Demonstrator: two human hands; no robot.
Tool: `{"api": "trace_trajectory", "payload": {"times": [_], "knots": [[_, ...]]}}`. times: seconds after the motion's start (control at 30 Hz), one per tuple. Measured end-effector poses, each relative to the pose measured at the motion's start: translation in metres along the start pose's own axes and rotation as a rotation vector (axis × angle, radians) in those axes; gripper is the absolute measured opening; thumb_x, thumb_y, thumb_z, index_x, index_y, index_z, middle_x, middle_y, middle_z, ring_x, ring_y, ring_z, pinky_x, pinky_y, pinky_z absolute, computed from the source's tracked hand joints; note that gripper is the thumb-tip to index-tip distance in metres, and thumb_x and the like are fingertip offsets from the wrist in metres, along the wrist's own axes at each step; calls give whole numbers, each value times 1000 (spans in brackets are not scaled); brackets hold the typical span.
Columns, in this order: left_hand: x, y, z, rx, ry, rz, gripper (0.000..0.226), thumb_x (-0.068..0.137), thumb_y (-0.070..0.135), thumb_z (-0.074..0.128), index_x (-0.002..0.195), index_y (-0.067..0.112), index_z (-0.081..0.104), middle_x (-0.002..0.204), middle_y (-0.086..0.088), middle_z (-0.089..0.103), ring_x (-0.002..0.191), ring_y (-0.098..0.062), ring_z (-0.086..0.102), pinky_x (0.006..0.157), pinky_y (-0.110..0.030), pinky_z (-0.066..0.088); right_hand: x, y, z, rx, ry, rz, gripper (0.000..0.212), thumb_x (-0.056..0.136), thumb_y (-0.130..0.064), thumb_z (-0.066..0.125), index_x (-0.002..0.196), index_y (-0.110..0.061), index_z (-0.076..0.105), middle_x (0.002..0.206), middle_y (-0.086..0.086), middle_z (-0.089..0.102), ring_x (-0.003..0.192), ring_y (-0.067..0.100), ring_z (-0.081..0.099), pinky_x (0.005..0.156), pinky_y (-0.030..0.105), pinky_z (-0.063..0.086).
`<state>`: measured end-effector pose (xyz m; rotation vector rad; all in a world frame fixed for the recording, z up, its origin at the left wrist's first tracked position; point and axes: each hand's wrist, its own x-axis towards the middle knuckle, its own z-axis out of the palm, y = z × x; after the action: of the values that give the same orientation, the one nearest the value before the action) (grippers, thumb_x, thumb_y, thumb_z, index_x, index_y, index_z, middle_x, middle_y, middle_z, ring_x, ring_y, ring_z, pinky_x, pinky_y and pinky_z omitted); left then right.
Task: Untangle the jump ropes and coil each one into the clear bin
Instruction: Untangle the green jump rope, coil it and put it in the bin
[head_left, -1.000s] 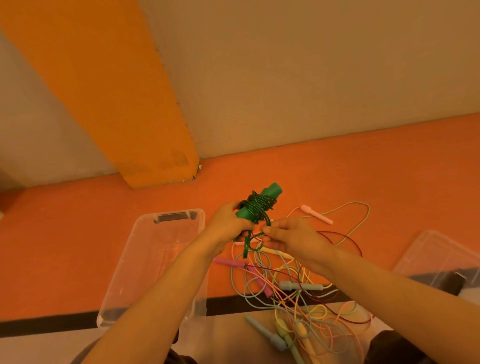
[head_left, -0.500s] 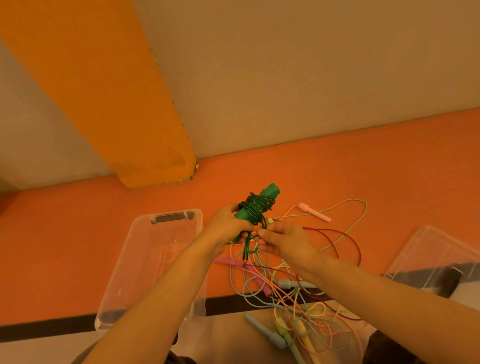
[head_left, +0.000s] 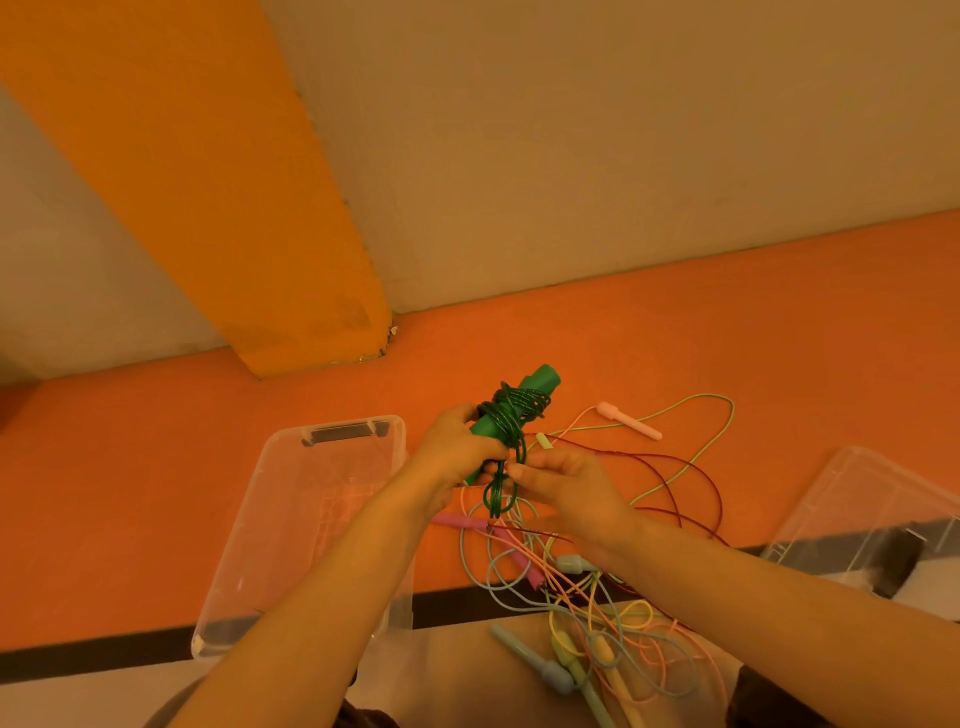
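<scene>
One view only, from a camera worn on the person's head, wide-angle, looking forward and steeply down. Both forearms enter from 6 o'clock, and the left hand (head_left: 457, 449) and right hand (head_left: 569, 488) meet close below centre. The orange floor (head_left: 727, 338) fills the middle band; the wall (head_left: 571, 130) rises towards 12 o'clock. With no second view, nothing is shared.

An orange floor (head_left: 156, 493) meets a beige wall (head_left: 571, 156) bearing 1 slanted orange band (head_left: 208, 182). A black stripe (head_left: 78, 657) crosses a pale floor strip (head_left: 441, 675).
</scene>
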<state>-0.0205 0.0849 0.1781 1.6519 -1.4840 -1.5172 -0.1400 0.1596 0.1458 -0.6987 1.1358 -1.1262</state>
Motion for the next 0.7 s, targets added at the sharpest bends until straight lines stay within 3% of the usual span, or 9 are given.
{"api": "trace_trajectory", "payload": {"times": [0.1,0.2,0.43,0.53,0.7], "knots": [[-1,1,0,-5,-6,0,37,77,-12,62,102,15,56,65,-5,60,38,-7,49,42,-21,46,1,1,-3,116,-42,108,3,89,-8,62,88,-8,66,84,11,68,90,23,66,72,46,57],[-1,3,0,-27,-10,-2,36,77,-12,62,102,13,57,63,-4,60,38,-7,48,43,-21,45,2,-1,-3,227,-103,144,10,87,-8,62,96,-2,63,93,16,67,94,27,64,70,50,58],[-2,5,-1,-44,-18,-1,39,76,-12,63,108,10,58,63,-4,60,38,-6,49,42,-21,45,-2,-5,1,424,-159,145,22,89,-1,57,110,7,56,91,20,67,78,23,69,58,43,57],[-3,6,-2,-44,-24,5,39,77,-12,63,110,7,58,64,-5,60,38,-7,48,41,-20,45,-2,-4,1,404,-152,136,8,90,-1,55,95,4,59,88,18,69,80,23,69,58,42,57],[-3,7,-3,-48,-26,14,38,77,-13,61,108,9,58,64,-6,59,38,-8,47,41,-20,44,4,-1,-2,241,-97,128,3,87,-7,62,84,-7,62,87,14,67,86,24,64,64,38,57]]}}
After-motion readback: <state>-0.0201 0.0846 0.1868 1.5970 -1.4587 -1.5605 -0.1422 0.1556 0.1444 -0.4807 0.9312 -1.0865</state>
